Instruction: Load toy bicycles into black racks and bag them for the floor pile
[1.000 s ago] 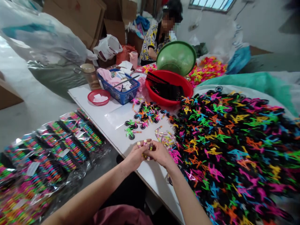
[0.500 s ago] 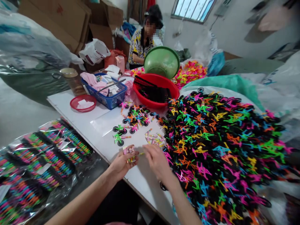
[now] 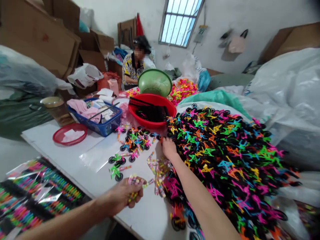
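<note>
My left hand [image 3: 135, 191], low over the white table, is closed on a small bunch of thin candy-filled tubes [image 3: 136, 181] with printed wrappers. One tube sticks out toward a loose heap of similar tubes [image 3: 158, 170]. My right hand [image 3: 169, 146] reaches to the left edge of a large pile of toy bicycles [image 3: 212, 150] with black wheels and bright frames. Its fingers point away and are partly hidden, touching or very near the bicycles there. Left of it lies a smaller group of toy bicycles with tubes attached [image 3: 137, 138].
A red basin [image 3: 152, 123] with black mesh pieces, a green basin [image 3: 155, 83], a blue basket [image 3: 105, 128] and a red tray [image 3: 70, 141] stand behind. Bagged bicycles [image 3: 47, 186] lie lower left. A person [image 3: 132, 66] sits across the table [image 3: 100, 180].
My right hand has moved forward from near the left hand to the edge of the bicycle pile. The left hand still holds its tubes. The camera view has shifted.
</note>
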Motion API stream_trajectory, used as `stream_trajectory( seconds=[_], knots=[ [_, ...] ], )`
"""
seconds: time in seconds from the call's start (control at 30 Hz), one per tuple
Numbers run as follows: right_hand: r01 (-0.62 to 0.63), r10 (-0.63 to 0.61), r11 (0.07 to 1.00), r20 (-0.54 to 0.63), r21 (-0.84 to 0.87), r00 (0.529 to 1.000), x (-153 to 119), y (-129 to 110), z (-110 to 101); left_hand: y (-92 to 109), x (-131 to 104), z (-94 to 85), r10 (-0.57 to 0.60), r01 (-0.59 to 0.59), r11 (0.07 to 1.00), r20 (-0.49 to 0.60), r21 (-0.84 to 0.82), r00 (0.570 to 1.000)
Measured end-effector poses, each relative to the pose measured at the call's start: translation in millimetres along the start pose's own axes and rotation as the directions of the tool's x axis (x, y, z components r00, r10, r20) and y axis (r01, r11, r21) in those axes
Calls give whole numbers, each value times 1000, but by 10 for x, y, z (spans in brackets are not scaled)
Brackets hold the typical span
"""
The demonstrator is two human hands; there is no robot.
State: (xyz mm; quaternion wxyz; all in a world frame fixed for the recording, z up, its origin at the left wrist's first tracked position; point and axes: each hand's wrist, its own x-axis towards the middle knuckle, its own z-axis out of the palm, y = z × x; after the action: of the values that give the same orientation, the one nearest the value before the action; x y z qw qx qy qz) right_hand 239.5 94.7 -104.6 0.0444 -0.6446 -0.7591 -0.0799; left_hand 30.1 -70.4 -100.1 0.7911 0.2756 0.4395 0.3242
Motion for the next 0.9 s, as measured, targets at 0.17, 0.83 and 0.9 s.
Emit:
stream_trajectory(
  seconds=[0.17, 0.83, 0.9],
  knots=[
    [-51, 51, 999, -28, -6, 998, 155, 28, 105, 56, 388, 304, 280, -288, 951, -78, -111, 957],
    [-148, 359, -154, 194, 977, 913, -1245, -65, -353, -30, 646, 481, 431, -431, 902, -33, -4, 902],
    [-149, 310, -250, 225, 957, 924, -1294, -97, -399, -50, 575, 520, 456, -456, 890, -24, -10, 890]
  ],
)
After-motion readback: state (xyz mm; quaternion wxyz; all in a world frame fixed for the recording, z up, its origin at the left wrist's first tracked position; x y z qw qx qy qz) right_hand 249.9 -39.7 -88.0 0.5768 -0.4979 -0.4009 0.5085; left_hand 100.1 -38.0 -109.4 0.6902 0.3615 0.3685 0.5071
